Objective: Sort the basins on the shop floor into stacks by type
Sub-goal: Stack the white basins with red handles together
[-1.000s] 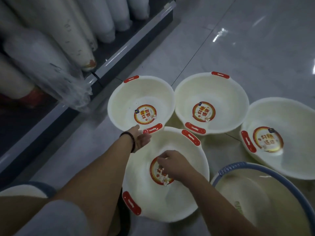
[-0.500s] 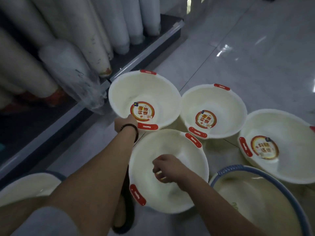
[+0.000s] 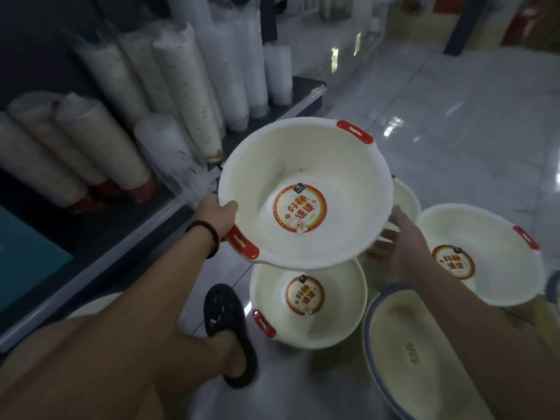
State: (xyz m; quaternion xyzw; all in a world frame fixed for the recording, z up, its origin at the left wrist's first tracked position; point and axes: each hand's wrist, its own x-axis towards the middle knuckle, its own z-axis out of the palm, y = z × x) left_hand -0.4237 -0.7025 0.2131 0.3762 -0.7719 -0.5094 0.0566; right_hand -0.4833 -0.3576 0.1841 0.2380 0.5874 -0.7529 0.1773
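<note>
Here the left hand pinches the raised basin by its rim; the right hand hovers open beside it. One-handed, it could tip onto the floor basin below.

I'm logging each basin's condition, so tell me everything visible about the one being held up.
The lifted basin is round, cream-white, plastic-looking, with two red handles on opposite rim edges and a round red-and-yellow sticker inside its bottom. It is empty, tilted toward the camera, above the floor basins. The left hand grips its rim beside the near handle; the right hand sits by its right edge, contact unclear.
</note>
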